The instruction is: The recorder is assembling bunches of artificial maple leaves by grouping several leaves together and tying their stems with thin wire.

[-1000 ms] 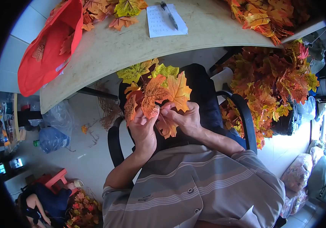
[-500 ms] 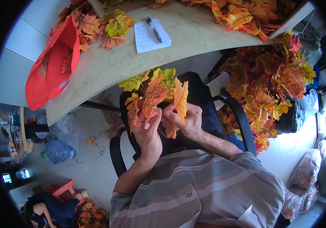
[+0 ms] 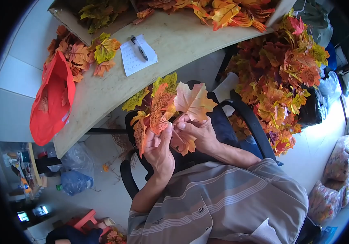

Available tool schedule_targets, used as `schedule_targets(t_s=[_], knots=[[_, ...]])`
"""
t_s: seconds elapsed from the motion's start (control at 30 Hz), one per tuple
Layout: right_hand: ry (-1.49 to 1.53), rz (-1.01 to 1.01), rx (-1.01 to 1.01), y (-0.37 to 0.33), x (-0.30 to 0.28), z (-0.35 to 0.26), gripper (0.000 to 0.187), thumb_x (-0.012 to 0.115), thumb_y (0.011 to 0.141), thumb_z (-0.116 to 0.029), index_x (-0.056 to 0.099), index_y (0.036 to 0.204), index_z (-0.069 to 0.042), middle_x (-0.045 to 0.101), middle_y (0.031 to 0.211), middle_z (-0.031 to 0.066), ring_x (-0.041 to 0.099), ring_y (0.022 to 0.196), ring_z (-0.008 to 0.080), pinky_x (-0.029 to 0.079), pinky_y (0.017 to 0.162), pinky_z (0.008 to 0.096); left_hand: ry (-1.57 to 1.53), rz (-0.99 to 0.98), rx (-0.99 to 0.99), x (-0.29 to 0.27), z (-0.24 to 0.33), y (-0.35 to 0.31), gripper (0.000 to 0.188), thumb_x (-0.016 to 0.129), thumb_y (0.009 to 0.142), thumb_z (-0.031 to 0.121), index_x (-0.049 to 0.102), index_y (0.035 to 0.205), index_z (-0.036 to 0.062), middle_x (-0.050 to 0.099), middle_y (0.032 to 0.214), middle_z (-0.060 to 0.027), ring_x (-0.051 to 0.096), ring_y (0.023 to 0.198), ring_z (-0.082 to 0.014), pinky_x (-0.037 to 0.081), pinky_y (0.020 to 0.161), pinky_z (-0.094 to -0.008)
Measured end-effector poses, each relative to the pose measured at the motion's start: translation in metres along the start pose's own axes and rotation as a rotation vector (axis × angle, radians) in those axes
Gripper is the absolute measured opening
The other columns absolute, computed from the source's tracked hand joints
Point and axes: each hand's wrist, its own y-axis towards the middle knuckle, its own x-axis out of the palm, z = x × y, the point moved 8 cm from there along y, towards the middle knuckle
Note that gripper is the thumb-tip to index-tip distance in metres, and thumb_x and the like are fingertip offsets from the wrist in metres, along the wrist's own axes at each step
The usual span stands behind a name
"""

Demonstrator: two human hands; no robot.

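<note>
In front of my chest, both hands work on a bunch of artificial maple leaves. My left hand [image 3: 160,152] is closed round its stem, with an orange speckled leaf [image 3: 162,107] and a yellow-green leaf [image 3: 136,100] rising above the fingers. Pinched at the stalk by my right hand [image 3: 202,135] is a pale orange maple leaf [image 3: 195,101], its underside-coloured face spread out. Another orange leaf [image 3: 184,143] hangs below, between the hands. The fingertips nearly meet at the stems, and the exact join is hidden.
Ahead is a table [image 3: 101,91] with a paper [image 3: 131,65], a pen [image 3: 139,49], a red bag [image 3: 50,110] and leaf piles. A big leaf heap [image 3: 272,89] stands right of my chair [image 3: 250,126]. A blue water bottle [image 3: 76,182] lies on the left floor; a person sits lower left.
The leaf at my right hand has turned from edge-on to show its broad pale face. My view has swung, so the table and red bag appear shifted. Both hands keep their grip.
</note>
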Motion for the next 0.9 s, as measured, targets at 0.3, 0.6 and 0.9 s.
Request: schedule_targets(t_s=[0.3, 0.6, 0.9], knots=[[0.247, -0.123, 0.133, 0.0, 0.005, 0.016, 0.011, 0.062, 0.088, -0.009, 0.064, 0.094, 0.0, 0.065, 0.087, 0.0048, 0.06, 0.077, 0.0096, 0.05, 0.075, 0.0244, 0.134, -0.025, 0.089, 0.008, 0.011, -0.001, 0.01, 0.061, 0.086, -0.004, 0.059, 0.096, -0.0024, 0.062, 0.093, -0.0071, 0.057, 0.083, -0.0104, 0.046, 0.076, -0.0217], [0.254, -0.179, 0.152, -0.002, 0.008, 0.02, 0.011, 0.059, 0.09, -0.011, 0.063, 0.093, 0.0, 0.062, 0.085, 0.0027, 0.057, 0.076, 0.0076, 0.046, 0.072, 0.0221, 0.151, -0.041, 0.046, 0.009, 0.011, -0.001, 0.009, 0.06, 0.087, -0.003, 0.059, 0.096, -0.0027, 0.061, 0.092, -0.007, 0.057, 0.08, -0.0104, 0.046, 0.073, -0.0217], [0.223, -0.162, 0.098, 0.0, 0.005, 0.021, 0.012, 0.06, 0.09, -0.01, 0.063, 0.096, 0.0, 0.064, 0.087, 0.0037, 0.06, 0.078, 0.0089, 0.049, 0.075, 0.0235, 0.197, -0.023, 0.066, 0.007, 0.012, -0.003, 0.011, 0.061, 0.086, -0.002, 0.059, 0.096, -0.0031, 0.062, 0.092, -0.0073, 0.057, 0.081, -0.0109, 0.047, 0.075, -0.0219]])
